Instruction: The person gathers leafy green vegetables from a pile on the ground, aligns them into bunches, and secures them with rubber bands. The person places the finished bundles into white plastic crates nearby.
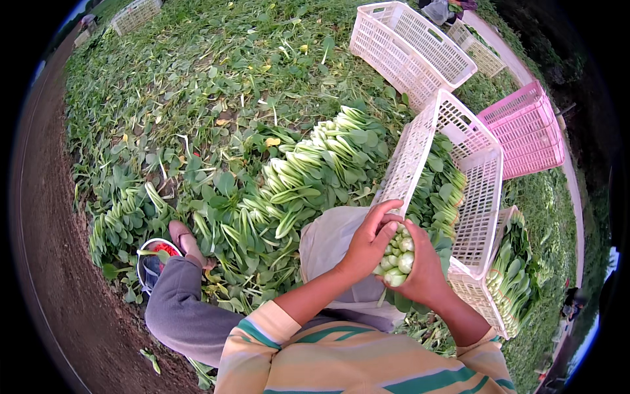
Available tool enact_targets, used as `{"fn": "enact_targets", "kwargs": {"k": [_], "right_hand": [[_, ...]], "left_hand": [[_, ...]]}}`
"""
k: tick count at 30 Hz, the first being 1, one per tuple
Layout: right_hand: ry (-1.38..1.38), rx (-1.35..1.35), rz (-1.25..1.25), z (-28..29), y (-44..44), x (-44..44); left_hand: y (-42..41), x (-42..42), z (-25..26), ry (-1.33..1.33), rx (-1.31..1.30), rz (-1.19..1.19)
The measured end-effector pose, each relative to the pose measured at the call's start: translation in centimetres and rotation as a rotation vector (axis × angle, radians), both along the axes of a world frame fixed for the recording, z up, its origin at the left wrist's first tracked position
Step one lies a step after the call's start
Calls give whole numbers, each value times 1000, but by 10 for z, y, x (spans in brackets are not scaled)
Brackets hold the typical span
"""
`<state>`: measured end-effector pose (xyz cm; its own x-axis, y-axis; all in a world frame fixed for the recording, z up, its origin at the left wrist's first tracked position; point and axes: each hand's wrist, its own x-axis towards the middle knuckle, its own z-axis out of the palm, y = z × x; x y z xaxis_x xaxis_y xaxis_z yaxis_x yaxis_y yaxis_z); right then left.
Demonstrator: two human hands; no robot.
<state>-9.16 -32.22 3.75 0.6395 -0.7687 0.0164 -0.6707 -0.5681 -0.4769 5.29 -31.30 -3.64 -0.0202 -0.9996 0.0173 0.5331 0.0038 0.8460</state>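
Note:
Between my two hands is a bunch of leafy greens with pale stem bases facing up. My left hand curls round its left side, fingertips at the top. Wrapped round the right side is my right hand, its fingertips near those of the left. The bunch is above my lap cloth, close to a white plastic crate holding rows of greens, some with orange bands. A long row of loose greens lies on the ground ahead.
An upright white crate and a pink crate stand beyond. Banded greens fill a crate at right. By my foot sits a white-rimmed bucket with red bands inside, near a smaller pile of greens. Another person is at the top.

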Motion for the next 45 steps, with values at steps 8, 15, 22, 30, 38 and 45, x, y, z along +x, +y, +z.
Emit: {"fn": "enact_targets", "kwargs": {"k": [8,15,22,30,38,45], "right_hand": [[-65,-56,-15,-26,-12,22],[-180,-27,-53,-32,0,13],[-159,-88,-62,-41,6,-7],[-151,-36,-56,-42,3,8],[-94,-97,-87,-51,-5,25],[-73,-123,-34,-53,-6,32]], "left_hand": [[13,255,3,-683,145,177],[270,402,-103,-1248,896,594],[368,308,-315,-1386,1051,667],[320,320,-312,-1466,1345,511],[409,296,-281,-1248,1027,296],[338,321,-331,-1393,1163,572]]}}
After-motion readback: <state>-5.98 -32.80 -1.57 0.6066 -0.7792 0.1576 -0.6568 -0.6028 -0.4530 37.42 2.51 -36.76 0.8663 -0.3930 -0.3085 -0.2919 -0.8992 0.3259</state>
